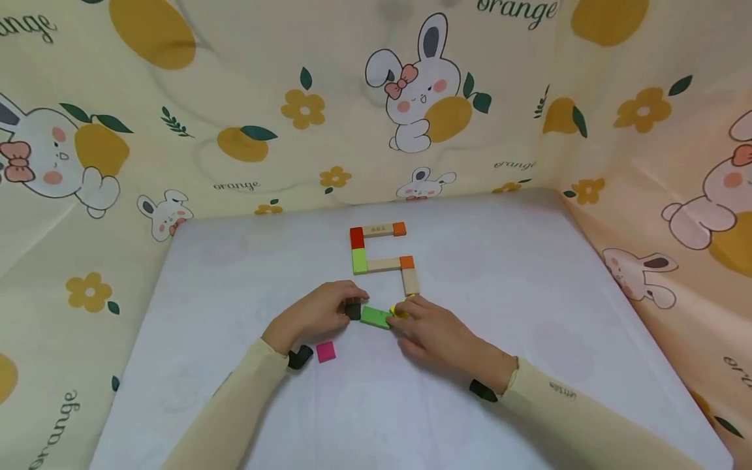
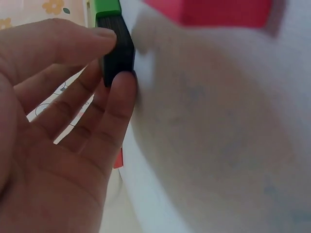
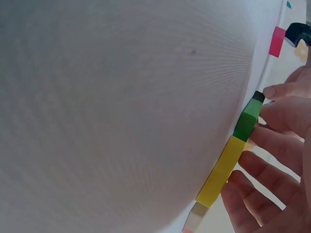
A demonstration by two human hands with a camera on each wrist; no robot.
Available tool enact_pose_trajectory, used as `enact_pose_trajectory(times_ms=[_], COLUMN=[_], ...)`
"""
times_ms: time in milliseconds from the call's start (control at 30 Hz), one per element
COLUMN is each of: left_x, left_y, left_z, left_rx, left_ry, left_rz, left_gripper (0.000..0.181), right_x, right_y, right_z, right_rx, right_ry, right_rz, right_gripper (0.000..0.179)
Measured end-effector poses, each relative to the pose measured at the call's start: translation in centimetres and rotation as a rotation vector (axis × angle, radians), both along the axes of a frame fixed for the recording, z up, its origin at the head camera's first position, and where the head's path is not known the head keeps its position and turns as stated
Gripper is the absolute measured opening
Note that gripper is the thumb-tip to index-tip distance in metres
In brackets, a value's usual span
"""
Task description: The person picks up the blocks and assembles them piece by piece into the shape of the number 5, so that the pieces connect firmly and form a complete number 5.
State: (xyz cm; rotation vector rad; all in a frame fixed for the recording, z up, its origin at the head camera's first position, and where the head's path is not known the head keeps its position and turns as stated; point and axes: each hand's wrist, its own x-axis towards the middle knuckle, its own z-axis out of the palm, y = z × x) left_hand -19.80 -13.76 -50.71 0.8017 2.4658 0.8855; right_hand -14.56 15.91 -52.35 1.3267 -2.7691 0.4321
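Note:
My left hand point(image 1: 326, 305) pinches a black block point(image 2: 116, 48) between thumb and fingertip. The black block's end meets one end of a green block point(image 1: 375, 317). My right hand point(image 1: 435, 329) rests its fingertips along the green block and a yellow block point(image 3: 221, 172), the thumb apart from them. From above, the right fingers hide most of the yellow block. In the right wrist view, black, green and yellow run end to end, followed by a plain wood block point(image 3: 197, 217). A pink block point(image 1: 326, 352) lies alone near the left wrist.
Farther back, the line of blocks continues through an orange block point(image 1: 407, 262), a light green block point(image 1: 360, 261), a red block point(image 1: 357, 237) and another orange block point(image 1: 399, 228), with wooden blocks between. Patterned cloth point(image 1: 341, 150) walls the white table point(image 1: 235, 274).

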Motion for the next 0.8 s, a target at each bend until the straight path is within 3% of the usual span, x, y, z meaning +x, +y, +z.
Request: enact_pose_trajectory(times_ms=[433, 800], left_x=[-0.56, -0.35], left_y=[-0.09, -0.26], left_z=[-0.33, -0.5], left_rx=[0.042, 0.049], left_ry=[0.042, 0.043], left_rz=[-0.07, -0.076], left_gripper=[0.054, 0.06], right_x=[-0.05, 0.01], right_y=[-0.18, -0.23], right_z=[0.57, 0.56], right_rx=[-0.011, 0.001], right_ry=[-0.005, 0.006], right_rz=[0.0, -0.002], right_gripper=[0.039, 0.038])
